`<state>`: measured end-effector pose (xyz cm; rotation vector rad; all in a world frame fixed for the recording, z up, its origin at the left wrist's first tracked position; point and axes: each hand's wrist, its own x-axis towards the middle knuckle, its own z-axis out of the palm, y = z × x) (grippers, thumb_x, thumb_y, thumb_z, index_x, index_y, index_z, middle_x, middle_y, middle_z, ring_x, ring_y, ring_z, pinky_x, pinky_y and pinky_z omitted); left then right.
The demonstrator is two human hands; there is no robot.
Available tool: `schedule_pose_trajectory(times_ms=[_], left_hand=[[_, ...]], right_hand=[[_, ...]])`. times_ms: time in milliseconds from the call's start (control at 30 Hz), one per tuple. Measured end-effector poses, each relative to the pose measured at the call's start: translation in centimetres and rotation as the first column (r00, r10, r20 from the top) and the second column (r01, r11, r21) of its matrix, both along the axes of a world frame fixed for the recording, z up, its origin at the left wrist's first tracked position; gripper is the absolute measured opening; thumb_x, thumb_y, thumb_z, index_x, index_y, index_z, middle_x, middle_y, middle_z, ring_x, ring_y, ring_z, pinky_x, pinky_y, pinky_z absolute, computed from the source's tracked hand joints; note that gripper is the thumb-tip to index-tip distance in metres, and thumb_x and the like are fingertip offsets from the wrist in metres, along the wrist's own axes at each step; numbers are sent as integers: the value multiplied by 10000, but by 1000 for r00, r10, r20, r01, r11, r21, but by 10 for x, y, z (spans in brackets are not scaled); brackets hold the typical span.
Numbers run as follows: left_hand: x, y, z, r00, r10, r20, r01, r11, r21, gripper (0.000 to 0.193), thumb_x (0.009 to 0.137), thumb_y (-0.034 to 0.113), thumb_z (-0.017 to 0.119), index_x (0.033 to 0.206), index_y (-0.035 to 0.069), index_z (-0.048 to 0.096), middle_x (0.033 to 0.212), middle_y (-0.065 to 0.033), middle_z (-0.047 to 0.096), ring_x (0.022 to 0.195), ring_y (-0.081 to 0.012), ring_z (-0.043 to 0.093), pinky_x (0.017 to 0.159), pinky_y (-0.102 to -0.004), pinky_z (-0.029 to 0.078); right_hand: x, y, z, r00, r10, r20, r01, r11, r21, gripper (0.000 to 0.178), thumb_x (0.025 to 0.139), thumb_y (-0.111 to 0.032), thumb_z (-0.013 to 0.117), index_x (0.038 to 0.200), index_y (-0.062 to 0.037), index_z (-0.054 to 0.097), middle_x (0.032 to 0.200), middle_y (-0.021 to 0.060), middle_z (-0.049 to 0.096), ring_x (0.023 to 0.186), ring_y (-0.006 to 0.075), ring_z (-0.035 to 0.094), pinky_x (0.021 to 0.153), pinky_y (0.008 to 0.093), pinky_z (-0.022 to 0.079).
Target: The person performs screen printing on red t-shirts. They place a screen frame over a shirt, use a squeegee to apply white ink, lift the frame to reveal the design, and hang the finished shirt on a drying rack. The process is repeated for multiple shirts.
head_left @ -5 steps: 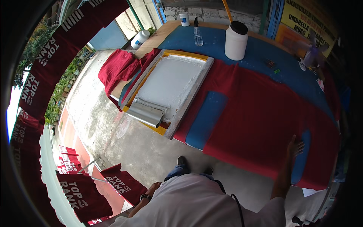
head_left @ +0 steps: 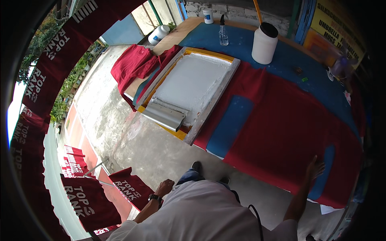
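My right hand (head_left: 315, 168) is open, fingers spread, low over the red shirt fabric (head_left: 277, 132) on the table, left of a narrow blue strip (head_left: 325, 172); whether it touches the cloth I cannot tell. At my left side, away from the table, my left hand (head_left: 164, 187) has its fingers curled in, with nothing visible in it and a dark watch on the wrist. A screen-printing frame (head_left: 213, 105) rests on the cloth to the left. White ink (head_left: 193, 80) covers its mesh, and a metal squeegee (head_left: 165, 116) lies across its near end.
At the back stand a white tub with a black lid (head_left: 264, 44), a spray bottle (head_left: 223, 34) and a small white container (head_left: 208, 16). Another white jar (head_left: 159, 35) lies tilted. Printed red shirt pieces (head_left: 90, 197) hang at left; a blurred fan (head_left: 341, 64) is at right.
The whole view has shifted, moving the table rightward in the picture. My left hand has come out from my side. My right hand has drawn slightly nearer and left of the blue strip.
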<state>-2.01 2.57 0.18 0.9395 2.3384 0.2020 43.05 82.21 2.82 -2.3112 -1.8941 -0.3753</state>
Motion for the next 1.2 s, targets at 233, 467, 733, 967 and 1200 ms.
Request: schedule_pose_trajectory(times_ms=[233, 467, 733, 967, 1200], left_hand=[[-156, 55, 100, 853, 518, -55, -464, 804, 372, 236, 1022, 153, 714, 1218, 24, 701, 728, -189, 694, 636, -345, 691, 615, -454, 521], [-302, 103, 200, 937, 143, -319, 84, 795, 601, 524, 951, -20, 614, 1469, 48, 565, 1065, -193, 619, 1005, -363, 628, 874, -462, 539], [-375, 150, 211, 754, -591, -286, 656, 655, 375, 974, 825, 251, 909, 1646, 113, 404, 1648, -233, 363, 1544, -455, 359, 1243, -564, 377], [-397, 184, 203, 593, -772, -229, 802, 541, 251, 848, 804, 55, 791, 1584, 81, 460, 1493, -211, 492, 1432, -400, 484, 1191, -506, 449], [-415, 235, 230, 680, -665, -308, 730, 575, 370, 647, 811, -23, 626, 1447, 87, 659, 1094, -155, 780, 939, -360, 752, 815, -473, 621]], right_hand=[[51, -99, -30, 983, -180, -42, 178, 983, -43, 1043, 1041, -834, 287, 1719, -41, 255, 1763, 268, 262, 1629, 477, 256, 1286, 673, 234], [-26, -338, -64, 990, 31, -139, -25, 999, 48, 827, 1076, -591, 594, 1705, -118, 341, 1498, 315, 547, 1364, 479, 588, 1092, 639, 489], [-410, -502, 74, 287, -42, -957, -574, 792, -207, 990, 961, -349, 849, 1723, -152, 249, 1311, 161, 653, 1068, 240, 698, 803, 366, 609], [-507, -491, 126, 203, 111, -973, -876, 466, -129, 1250, 933, -304, 873, 1757, -184, -59, 1726, 292, 325, 1512, 405, 497, 1046, 451, 597], [-525, -490, 110, 246, 246, -938, -846, 526, -84, 1194, 945, -302, 851, 1743, -69, -6, 1768, 305, 198, 1617, 441, 304, 1307, 506, 312]])
